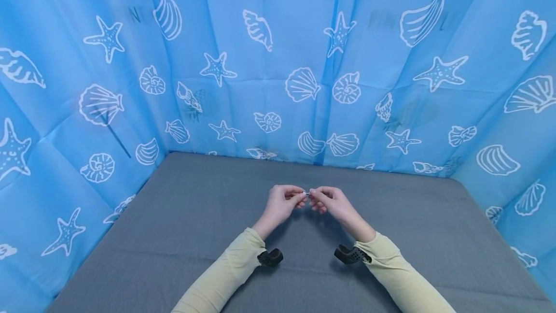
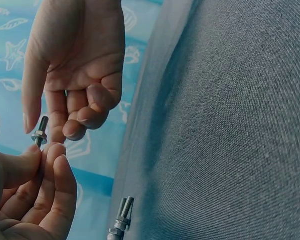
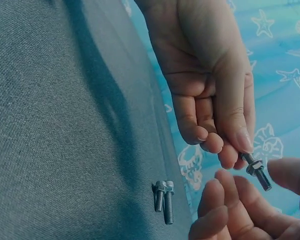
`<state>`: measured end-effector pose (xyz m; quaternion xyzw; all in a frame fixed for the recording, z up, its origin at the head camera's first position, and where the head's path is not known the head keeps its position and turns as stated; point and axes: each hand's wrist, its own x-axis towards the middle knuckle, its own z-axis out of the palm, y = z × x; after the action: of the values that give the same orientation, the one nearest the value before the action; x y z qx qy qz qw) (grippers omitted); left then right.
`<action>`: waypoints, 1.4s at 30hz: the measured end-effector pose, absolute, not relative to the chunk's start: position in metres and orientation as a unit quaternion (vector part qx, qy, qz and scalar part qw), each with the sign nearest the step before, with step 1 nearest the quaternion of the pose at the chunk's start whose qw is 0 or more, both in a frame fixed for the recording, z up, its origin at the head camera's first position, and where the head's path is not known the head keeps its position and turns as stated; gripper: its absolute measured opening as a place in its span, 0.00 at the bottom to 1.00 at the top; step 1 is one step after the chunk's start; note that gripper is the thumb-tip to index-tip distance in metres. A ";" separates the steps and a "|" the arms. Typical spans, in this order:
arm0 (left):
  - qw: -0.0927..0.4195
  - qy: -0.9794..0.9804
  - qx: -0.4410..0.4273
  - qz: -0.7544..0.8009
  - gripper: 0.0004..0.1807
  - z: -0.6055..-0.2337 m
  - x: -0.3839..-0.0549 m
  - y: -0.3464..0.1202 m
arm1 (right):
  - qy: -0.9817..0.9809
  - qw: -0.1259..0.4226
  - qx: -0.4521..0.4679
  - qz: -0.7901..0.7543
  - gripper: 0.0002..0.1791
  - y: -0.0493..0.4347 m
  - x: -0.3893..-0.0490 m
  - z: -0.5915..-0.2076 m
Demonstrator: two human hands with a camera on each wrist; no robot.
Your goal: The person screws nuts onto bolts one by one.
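Note:
Above the grey-covered table (image 1: 208, 197), my left hand (image 1: 281, 203) pinches a small metal bolt (image 3: 263, 180) between thumb and fingers. A nut (image 3: 254, 167) sits partway along its thread, close to those fingertips, which hide the bolt's other end. My right hand (image 1: 338, 205) faces it from the right. Its thumb (image 3: 288, 172) and fingers stand on either side of the bolt's free end, apart from it, with the remaining fingers loosely bent. In the left wrist view the bolt points toward the right hand.
Two more metal bolts (image 3: 165, 201) lie side by side on the cloth near the far edge, also partly seen in the left wrist view. A blue shell-print curtain (image 1: 269, 81) surrounds the table's back and sides. Black camera mounts (image 1: 270, 258) sit on both wrists.

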<state>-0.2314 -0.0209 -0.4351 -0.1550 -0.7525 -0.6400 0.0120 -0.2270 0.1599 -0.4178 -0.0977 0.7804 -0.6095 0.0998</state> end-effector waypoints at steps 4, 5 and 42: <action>0.017 -0.753 -0.158 -0.639 0.07 -0.436 -0.232 -0.021 | 0.778 0.087 -0.110 -0.612 0.16 0.160 -0.226 -0.419; 0.018 -0.752 -0.158 -0.639 0.07 -0.436 -0.232 -0.021 | 0.777 0.084 -0.113 -0.613 0.16 0.159 -0.226 -0.419; 0.012 -0.754 -0.149 -0.639 0.06 -0.437 -0.232 -0.020 | 0.781 0.083 -0.075 -0.614 0.16 0.157 -0.225 -0.417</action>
<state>-0.2323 -0.0199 -0.4375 -0.1489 -0.7544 -0.6392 0.0121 -0.2251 0.1574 -0.4166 -0.0749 0.7815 -0.6138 0.0834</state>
